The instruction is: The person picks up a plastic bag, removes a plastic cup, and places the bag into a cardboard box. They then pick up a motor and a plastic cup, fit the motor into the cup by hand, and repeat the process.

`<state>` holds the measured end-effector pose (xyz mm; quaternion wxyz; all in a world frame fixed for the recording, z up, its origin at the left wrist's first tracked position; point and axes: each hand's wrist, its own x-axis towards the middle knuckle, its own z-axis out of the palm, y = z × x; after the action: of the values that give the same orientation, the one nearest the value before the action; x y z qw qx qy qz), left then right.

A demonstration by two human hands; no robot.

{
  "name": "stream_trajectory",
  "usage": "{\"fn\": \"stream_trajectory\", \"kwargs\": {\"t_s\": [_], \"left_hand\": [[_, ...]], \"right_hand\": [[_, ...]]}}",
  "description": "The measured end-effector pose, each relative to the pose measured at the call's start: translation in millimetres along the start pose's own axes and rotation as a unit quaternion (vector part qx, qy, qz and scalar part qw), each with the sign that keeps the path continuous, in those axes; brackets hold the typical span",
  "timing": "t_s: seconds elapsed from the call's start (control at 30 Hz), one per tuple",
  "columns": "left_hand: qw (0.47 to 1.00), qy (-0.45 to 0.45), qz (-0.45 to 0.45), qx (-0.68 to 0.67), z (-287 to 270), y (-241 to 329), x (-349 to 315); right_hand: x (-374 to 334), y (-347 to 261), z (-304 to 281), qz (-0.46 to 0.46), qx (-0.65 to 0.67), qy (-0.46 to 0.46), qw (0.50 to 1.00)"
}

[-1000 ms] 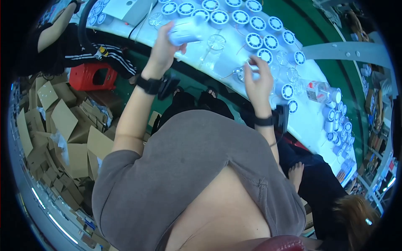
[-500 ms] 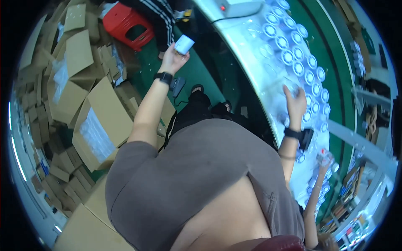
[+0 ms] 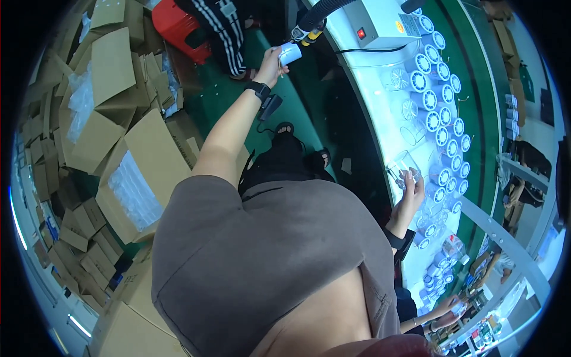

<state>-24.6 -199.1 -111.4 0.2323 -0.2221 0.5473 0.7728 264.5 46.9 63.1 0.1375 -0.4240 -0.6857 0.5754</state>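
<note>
At the upper middle, my left hand is closed round a short white cylinder, held out over the gap between the boxes and the table. The cylinder's end is close to a black and yellow tool head on a ribbed dark hose. My right hand pinches a clear plastic cup at the table's near edge. Beyond it, several white cylinders with round, slotted ends stand in rows on the white table. A few more clear cups stand beside those rows.
A grey-white box with a red switch and black cable sits at the table's far end. Open cartons crowd the left. A red stool and a person's striped trouser leg are ahead. Another person's hands work at lower right.
My left hand has moved right and forward with the white cylinder, closer to the tool head. My right hand has drawn nearer me and now holds a clear cup. The view has shifted.
</note>
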Motion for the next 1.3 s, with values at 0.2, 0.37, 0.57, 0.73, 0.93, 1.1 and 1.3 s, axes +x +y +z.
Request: {"fn": "stream_trajectory", "kwargs": {"t_s": [0.2, 0.37, 0.57, 0.73, 0.93, 1.1, 1.3], "left_hand": [[0.705, 0.046, 0.416, 0.573, -18.3, 0.5, -11.4], [0.709, -0.001, 0.366, 0.602, -27.1, 11.9, -13.9], [0.904, -0.021, 0.175, 0.389, -37.4, 2.6, 6.4], [0.966, -0.087, -0.168, -0.175, -72.2, -13.4, -0.8], [0.913, -0.147, -0.190, -0.330, -84.9, -18.2, -42.2], [0.935, -0.024, -0.192, -0.299, -100.9, -22.6, -100.1], [0.958, 0.069, -0.161, -0.227, -128.5, -21.8, -151.6]], "right_hand": [[0.9, -3.3, 19.7, -0.007, -0.007, 0.005, 1.000], [13.2, -4.0, 46.4, 0.007, 0.061, -0.047, 0.997], [52.6, 7.7, 110.1, 0.182, 0.328, -0.319, 0.870], [60.6, 12.5, 167.9, 0.334, 0.422, -0.315, 0.782], [120.5, 46.8, 261.1, 0.418, 0.336, -0.315, 0.783], [142.8, 58.8, 329.8, 0.406, 0.350, -0.340, 0.772], [134.5, 49.0, 340.9, 0.396, 0.476, -0.388, 0.682]]}}
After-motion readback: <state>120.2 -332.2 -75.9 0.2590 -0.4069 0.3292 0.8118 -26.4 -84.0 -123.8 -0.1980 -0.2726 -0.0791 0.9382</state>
